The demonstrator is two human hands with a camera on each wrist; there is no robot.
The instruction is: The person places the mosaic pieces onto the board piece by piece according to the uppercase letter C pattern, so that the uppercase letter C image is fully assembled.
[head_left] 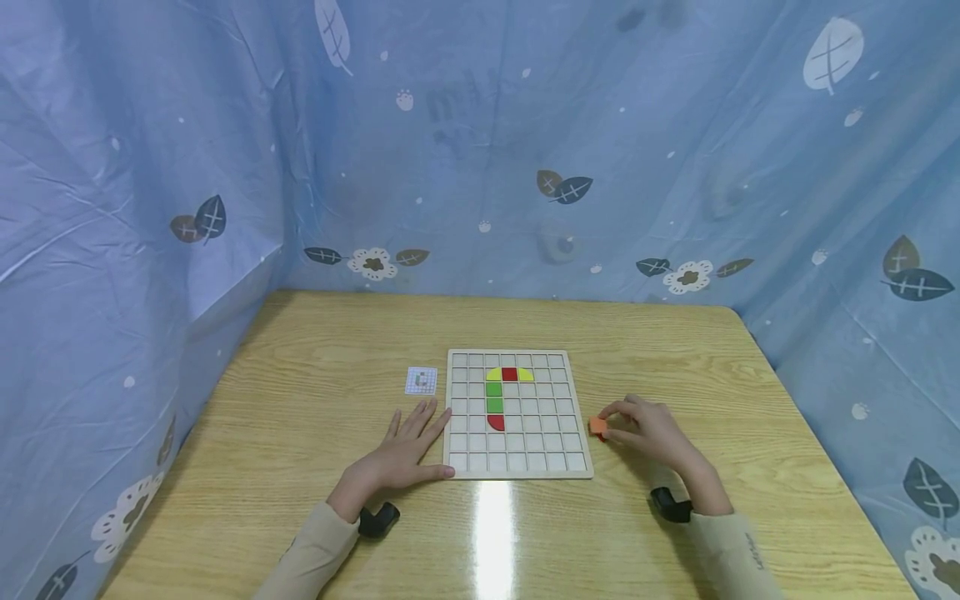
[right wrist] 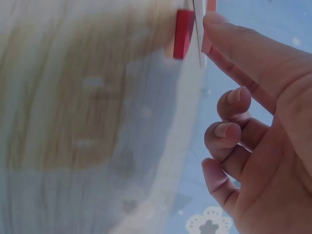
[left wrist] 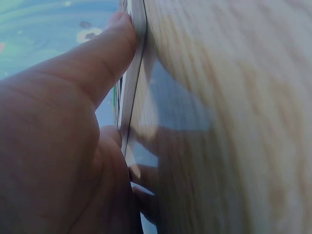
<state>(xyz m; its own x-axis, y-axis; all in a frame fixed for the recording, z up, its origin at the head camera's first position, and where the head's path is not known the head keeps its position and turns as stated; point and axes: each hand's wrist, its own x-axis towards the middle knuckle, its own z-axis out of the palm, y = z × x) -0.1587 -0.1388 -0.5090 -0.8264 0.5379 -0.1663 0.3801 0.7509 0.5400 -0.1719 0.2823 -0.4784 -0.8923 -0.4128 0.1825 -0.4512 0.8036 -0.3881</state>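
Note:
My right hand (head_left: 651, 431) pinches an orange tile (head_left: 597, 425) between thumb and index finger, just right of the grid board (head_left: 517, 476). In the right wrist view the other fingers curl loosely, and a red piece (right wrist: 183, 34) lies on the table beside the orange tile. Fingers spread, my left hand (head_left: 401, 454) rests at the board's left edge, its thumb touching the lower left corner. On the board, a hook shape is formed by a yellow rounded piece (head_left: 493, 375), a red square (head_left: 510, 374), another yellow piece (head_left: 527, 376), green squares (head_left: 495, 405) and a red rounded piece (head_left: 496, 422).
A small pattern card (head_left: 421, 381) lies on the wooden table (head_left: 337, 350), left of the board. Blue leaf-patterned curtains (head_left: 480, 150) hang behind the table and along both sides. Each wrist carries a black device (head_left: 378, 521).

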